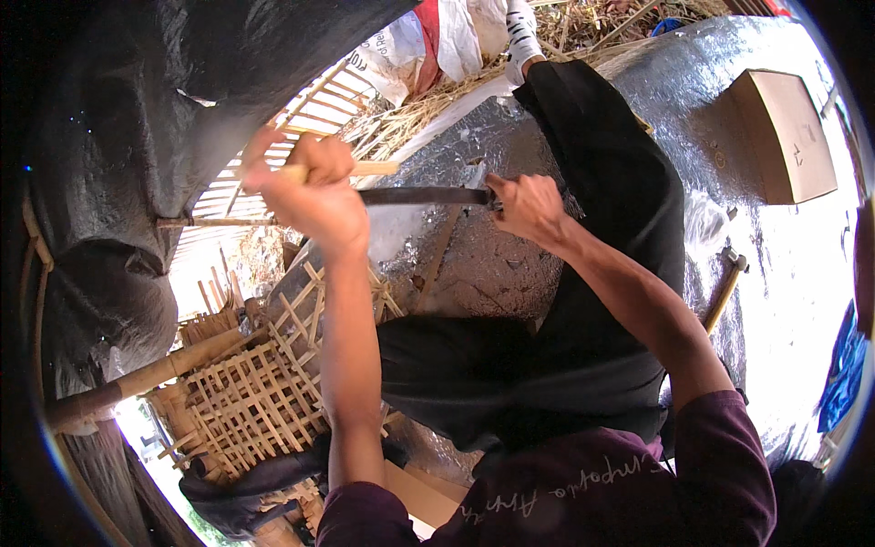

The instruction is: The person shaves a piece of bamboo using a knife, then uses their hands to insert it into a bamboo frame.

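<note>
Left hand (310,196) closed around a pale split bamboo stick (365,169), raised above the knees. Right hand (527,205) gripping the handle of a long dark-bladed knife (424,195), blade lying just under the stick and reaching toward the left fist. Below, left: woven lattice of pale bamboo strips (251,397). Far right: brown cardboard box (784,137) on silvery sheeting (729,55).

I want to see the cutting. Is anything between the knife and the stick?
Nothing visible. The dark knife blade in the right hand reaches straight to the pale bamboo stick in the left hand; whether they touch there, I cannot tell.
</note>
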